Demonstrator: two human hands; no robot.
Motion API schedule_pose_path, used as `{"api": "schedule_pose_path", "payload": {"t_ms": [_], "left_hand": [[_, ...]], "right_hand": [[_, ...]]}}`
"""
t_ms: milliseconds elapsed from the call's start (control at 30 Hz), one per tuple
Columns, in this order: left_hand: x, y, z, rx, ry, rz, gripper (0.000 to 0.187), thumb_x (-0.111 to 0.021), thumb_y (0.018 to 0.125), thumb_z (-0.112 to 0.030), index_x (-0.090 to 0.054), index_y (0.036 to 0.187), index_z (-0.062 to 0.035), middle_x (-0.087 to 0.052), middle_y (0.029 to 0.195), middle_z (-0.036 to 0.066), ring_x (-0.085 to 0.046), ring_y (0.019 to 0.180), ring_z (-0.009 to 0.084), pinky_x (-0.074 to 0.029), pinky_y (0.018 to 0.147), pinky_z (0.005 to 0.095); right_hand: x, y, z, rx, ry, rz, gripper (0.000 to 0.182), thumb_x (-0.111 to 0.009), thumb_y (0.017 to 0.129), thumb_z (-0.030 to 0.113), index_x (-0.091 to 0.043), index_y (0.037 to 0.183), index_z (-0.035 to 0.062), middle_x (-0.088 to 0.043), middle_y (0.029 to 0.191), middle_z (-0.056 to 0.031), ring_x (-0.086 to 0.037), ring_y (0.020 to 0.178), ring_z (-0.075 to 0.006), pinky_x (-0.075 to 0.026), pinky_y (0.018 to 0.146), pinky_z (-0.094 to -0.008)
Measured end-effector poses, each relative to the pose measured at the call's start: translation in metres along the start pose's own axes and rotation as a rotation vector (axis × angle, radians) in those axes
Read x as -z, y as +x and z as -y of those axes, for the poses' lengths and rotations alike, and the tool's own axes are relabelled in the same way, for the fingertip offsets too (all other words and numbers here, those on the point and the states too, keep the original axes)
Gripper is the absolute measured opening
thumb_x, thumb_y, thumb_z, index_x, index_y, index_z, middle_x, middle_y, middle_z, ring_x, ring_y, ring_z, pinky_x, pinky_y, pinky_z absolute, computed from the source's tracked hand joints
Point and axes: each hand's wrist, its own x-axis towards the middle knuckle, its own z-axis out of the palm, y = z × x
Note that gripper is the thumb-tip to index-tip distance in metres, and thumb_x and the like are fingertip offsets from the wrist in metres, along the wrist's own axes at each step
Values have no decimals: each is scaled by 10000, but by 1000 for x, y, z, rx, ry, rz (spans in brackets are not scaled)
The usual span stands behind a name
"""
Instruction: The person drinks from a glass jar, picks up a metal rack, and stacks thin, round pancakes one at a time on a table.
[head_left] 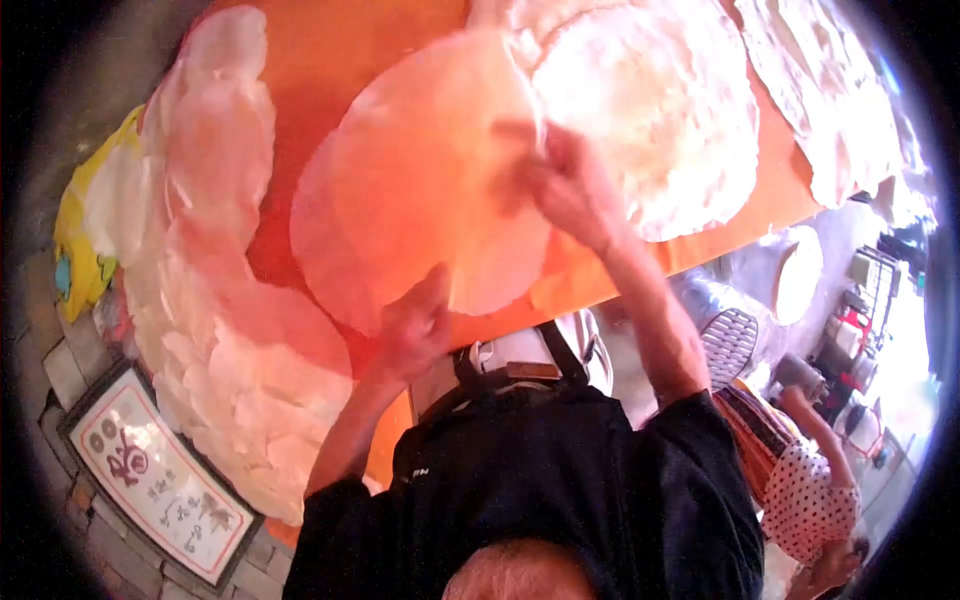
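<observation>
A large thin round sheet (400, 190), pale and slightly see-through, lies on the orange table surface (690, 255). At its near left edge is my left hand (420, 320), fingers pressed together over the edge. My right hand (565, 185) is at the sheet's right side, its fingers curled and partly blurred; what they pinch is too small to make out. Just beyond my right hand lies a pile of round pale sheets (650, 110), brightly lit. Overlapping sheets (220, 300) spread along the table's left side.
More pale sheets (820, 90) lie at the upper right. A framed sign (160, 475) stands at the lower left, near a yellow bag (90, 230). At the lower right are a person in a dotted top (810, 500) and a metal grate (728, 345).
</observation>
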Motion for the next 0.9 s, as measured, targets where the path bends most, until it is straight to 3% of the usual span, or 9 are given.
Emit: {"api": "schedule_pose_path", "payload": {"t_ms": [133, 300, 433, 500, 600, 700, 767, 833, 900], "left_hand": [[28, -18, 2, 420, -426, -213, 362, -595, 821, -25, -583, 1179, 24, -665, 915, 126, -644, 825, 166, -516, 709, 288], [73, 3, -11, 435, -521, -254, 416, -651, 808, -94, -573, 1196, 35, -656, 1041, 79, -614, 923, 165, -495, 840, 305], [108, 53, -46, 303, -600, -284, 360, -588, 823, -18, -582, 1177, 44, -657, 993, 48, -615, 868, 108, -505, 760, 257], [120, 86, -74, 356, -691, -267, 396, -579, 819, -19, -578, 1209, 52, -648, 1050, 63, -613, 900, 114, -503, 788, 258], [122, 150, -112, 193, -710, -233, 409, -586, 808, -50, -588, 1206, 44, -662, 1010, 55, -629, 893, 122, -513, 791, 262], [123, 208, -147, 29, -783, -304, 348, -579, 824, -59, -610, 1161, 20, -664, 1018, 73, -634, 923, 169, -504, 850, 302], [124, 237, -158, -79, -901, -406, 385, -585, 812, -54, -604, 1192, 11, -653, 1095, 93, -616, 1008, 210, -476, 933, 340], [126, 261, -142, -367, -1106, -312, 209, -568, 869, 1, -644, 1062, -17, -690, 965, 54, -666, 868, 155, -536, 788, 278], [107, 259, -124, -25, -1131, -493, 217, -595, 867, 0, -640, 1076, -35, -689, 968, 37, -657, 876, 133, -541, 764, 272]], "right_hand": [[93, 7, 136, 163, -334, -159, 367, -574, 879, 63, -620, 1243, 64, -661, 800, -77, -620, 633, -139, -528, 564, -287], [150, 1, 237, 732, -678, -121, 323, -560, 951, 105, -597, 1267, 50, -687, 895, -120, -640, 628, -164, -537, 559, -260], [126, 42, 199, 245, -1573, -425, 328, -652, 885, 72, -605, 1208, 50, -676, 899, -68, -615, 683, -158, -516, 594, -324], [125, 72, 107, 262, -1677, -139, 351, -554, 932, 138, -575, 1261, 17, -669, 803, -63, -636, 717, -173, -518, 641, -309], [85, 76, -51, 499, -1496, 21, 473, -561, 881, 382, -575, 1264, 105, -677, 902, -124, -642, 848, -264, -507, 696, -407], [59, 17, -64, 538, -1108, -75, 480, -628, 812, 198, -581, 1272, 70, -612, 1155, -170, -581, 1036, -353, -473, 842, -460], [83, -25, -111, 682, -627, -294, 357, -655, 790, 118, -647, 1141, 57, -611, 1132, -194, -556, 1077, -410, -444, 907, -497], [100, -52, -106, 559, -685, -345, 335, -666, 789, 105, -657, 1120, 57, -627, 1091, -191, -575, 1043, -405, -460, 880, -490], [110, -68, -91, 445, -738, -387, 313, -676, 787, 92, -668, 1098, 57, -643, 1049, -188, -594, 1009, -401, -475, 854, -482]]}}
